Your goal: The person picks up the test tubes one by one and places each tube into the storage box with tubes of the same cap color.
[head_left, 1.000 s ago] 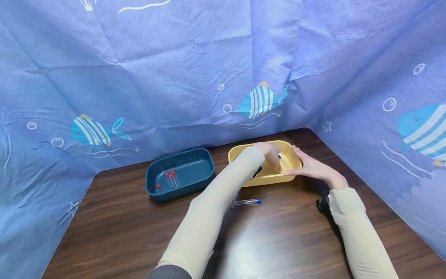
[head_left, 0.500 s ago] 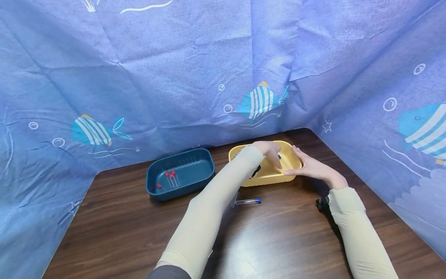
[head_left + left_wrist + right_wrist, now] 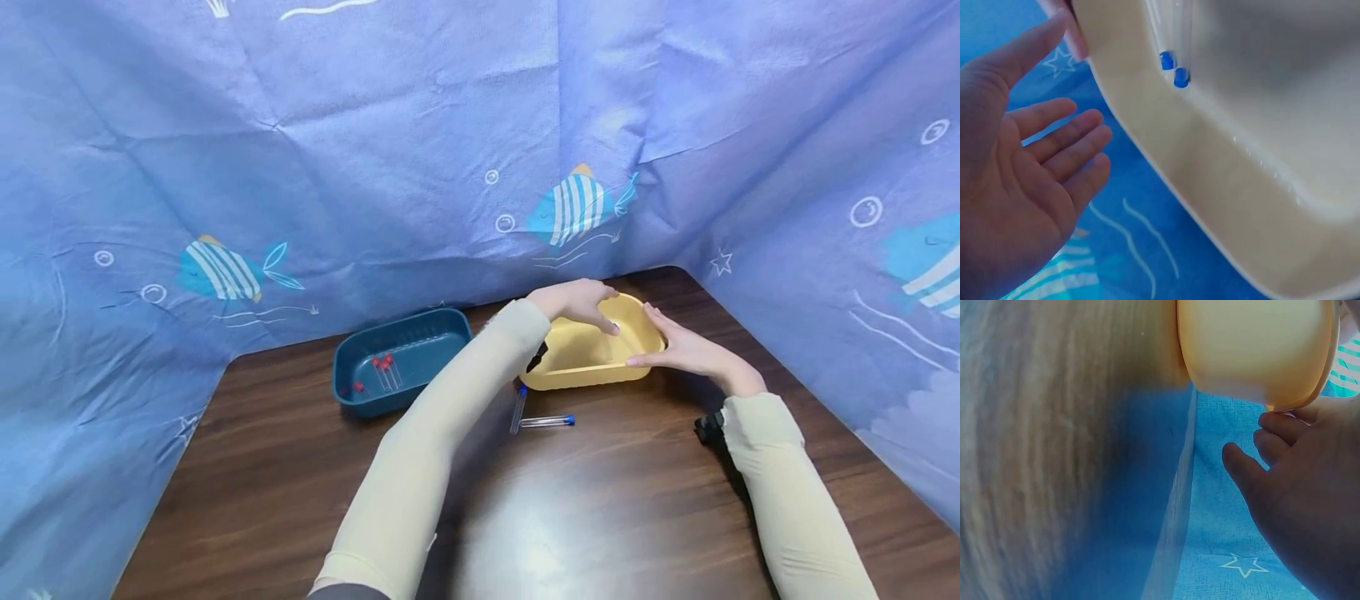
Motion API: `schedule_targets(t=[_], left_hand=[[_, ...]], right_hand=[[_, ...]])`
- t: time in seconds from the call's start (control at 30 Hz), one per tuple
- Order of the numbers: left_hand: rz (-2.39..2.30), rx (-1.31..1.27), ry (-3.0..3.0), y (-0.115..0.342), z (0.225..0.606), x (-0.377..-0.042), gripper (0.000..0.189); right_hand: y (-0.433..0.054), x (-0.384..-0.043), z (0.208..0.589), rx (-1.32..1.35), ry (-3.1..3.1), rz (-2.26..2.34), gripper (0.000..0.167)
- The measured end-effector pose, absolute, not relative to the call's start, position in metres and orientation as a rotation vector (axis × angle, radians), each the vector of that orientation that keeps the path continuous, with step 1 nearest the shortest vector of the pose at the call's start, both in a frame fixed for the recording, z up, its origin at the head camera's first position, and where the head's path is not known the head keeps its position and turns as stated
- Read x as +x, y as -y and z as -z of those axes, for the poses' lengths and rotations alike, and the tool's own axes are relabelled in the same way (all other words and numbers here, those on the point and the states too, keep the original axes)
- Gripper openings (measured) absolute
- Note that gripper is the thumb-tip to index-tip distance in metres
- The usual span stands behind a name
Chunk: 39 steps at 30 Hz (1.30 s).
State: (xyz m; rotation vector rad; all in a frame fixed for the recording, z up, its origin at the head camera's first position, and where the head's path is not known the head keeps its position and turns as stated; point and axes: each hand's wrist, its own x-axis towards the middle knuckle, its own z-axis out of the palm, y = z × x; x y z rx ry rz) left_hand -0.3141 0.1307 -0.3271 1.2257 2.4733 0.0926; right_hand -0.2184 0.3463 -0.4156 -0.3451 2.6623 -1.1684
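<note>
The yellow plastic box (image 3: 588, 378) stands at the back right of the table. Over its far left part, my left hand (image 3: 573, 301) is spread; in the left wrist view its fingers are straight and hold nothing. Two clear tubes with blue caps (image 3: 1181, 78) lie inside the box against its wall. At the box's right end, my right hand (image 3: 693, 353) rests with the thumb at the near rim and a finger at the far side; its fingers look fairly straight. Two more blue-capped tubes (image 3: 546, 422) lie on the table in front of the box.
To the left stands a dark teal box (image 3: 378, 405) with several red-capped tubes (image 3: 386, 375) inside. A blue fish-patterned cloth (image 3: 420, 183) hangs behind and to the right of the wooden table (image 3: 615, 500).
My left hand has risen out of the yellow box and its fingers have spread. The right hand keeps its place at the box's end. The head view has shifted slightly.
</note>
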Motion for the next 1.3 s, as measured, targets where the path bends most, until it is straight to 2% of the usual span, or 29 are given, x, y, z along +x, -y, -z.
schedule_targets(t=[0.7,1.03,1.3], left_hand=[[-0.281,1.345,-2.532,-0.036,0.261,-0.298,0.083],[-0.272,1.390,-2.524,0.004,0.260,-0.270,0.085],[-0.292,1.341,-2.531,0.033,0.277,-0.245,0.085]], right_hand=[[-0.346,-0.223,0.417,-0.315,-2.640,1.183,0.117],[-0.345,-0.223,0.414,-0.309,-2.650,1.141,0.119],[-0.342,-0.221,0.411,-0.306,-2.617,1.171,0.118]])
